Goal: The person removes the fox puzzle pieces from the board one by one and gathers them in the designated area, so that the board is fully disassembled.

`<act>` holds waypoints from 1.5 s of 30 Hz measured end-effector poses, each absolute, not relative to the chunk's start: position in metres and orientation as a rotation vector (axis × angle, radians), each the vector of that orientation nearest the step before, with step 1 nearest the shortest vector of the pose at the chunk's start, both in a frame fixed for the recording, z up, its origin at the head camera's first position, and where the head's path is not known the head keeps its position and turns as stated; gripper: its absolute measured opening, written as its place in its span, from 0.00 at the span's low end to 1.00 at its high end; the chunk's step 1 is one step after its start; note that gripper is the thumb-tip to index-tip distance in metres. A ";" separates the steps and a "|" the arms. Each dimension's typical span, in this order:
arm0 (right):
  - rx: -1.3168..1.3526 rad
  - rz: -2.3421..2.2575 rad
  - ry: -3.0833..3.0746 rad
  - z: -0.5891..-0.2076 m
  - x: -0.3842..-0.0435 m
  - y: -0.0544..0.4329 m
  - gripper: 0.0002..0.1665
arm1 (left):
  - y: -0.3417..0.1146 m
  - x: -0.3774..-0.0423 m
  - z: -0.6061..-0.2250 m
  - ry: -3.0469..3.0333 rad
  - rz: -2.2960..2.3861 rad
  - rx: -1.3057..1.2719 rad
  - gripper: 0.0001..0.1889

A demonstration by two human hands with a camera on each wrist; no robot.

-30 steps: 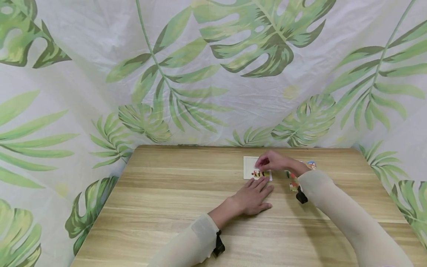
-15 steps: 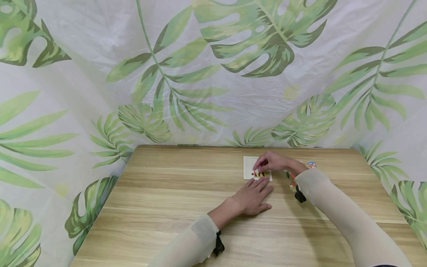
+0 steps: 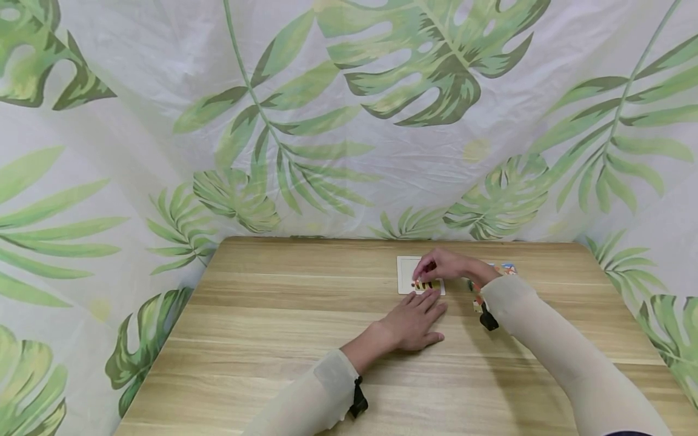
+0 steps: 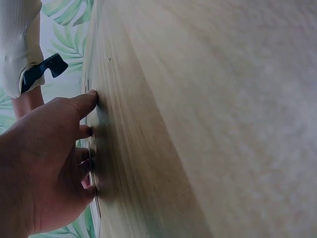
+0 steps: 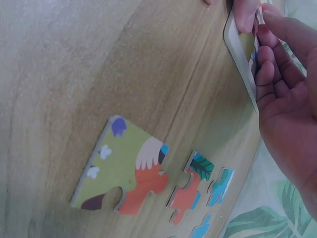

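Observation:
A white puzzle board (image 3: 405, 269) lies near the table's far edge, with a yellow-and-black striped picture section (image 3: 427, 284) along its near side. My left hand (image 3: 417, 324) lies spread on the table, fingertips at the board's near edge. Over the board my right hand (image 3: 443, 264) pinches a puzzle piece at the left end of the striped section; its fingers mostly cover the piece. In the right wrist view, the right hand's thumb and curled fingers (image 5: 285, 64) are close over the board, next to a left fingertip.
Loose puzzle pieces lie right of the board, partly under the right forearm: a large green-and-orange piece (image 5: 126, 173), an orange piece with a leaf (image 5: 190, 186) and a blue-green piece (image 5: 220, 187). A leaf-patterned cloth (image 3: 327, 121) hangs behind the wooden table (image 3: 262, 315).
The right hand has shifted slightly left and down over the board, to the left end of the striped section. The left hand has stayed in place.

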State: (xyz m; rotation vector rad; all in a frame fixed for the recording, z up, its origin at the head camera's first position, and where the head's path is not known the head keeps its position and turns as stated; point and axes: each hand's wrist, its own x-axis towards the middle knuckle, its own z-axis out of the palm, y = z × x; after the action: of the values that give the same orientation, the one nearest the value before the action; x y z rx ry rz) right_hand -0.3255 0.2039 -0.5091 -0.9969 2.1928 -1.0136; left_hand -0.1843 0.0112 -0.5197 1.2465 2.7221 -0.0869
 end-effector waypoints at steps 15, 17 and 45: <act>-0.977 -1.019 2.183 -0.505 -0.325 0.203 0.09 | 0.011 -0.186 -0.520 2.722 -0.103 1.234 0.37; -0.980 -1.020 2.184 -0.505 -0.325 0.203 0.09 | 0.011 -0.186 -0.519 2.720 -0.106 1.233 0.37; -0.901 -1.097 2.157 -0.507 -0.324 0.203 0.07 | 0.011 -0.186 -0.518 2.691 -0.029 1.209 0.37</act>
State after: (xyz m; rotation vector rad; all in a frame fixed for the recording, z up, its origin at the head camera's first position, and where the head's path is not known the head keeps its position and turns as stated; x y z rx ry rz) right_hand -0.3239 0.2032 -0.5070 -0.9007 2.1572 -1.0970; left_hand -0.1856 0.0108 -0.5183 1.2086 2.6912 -0.0294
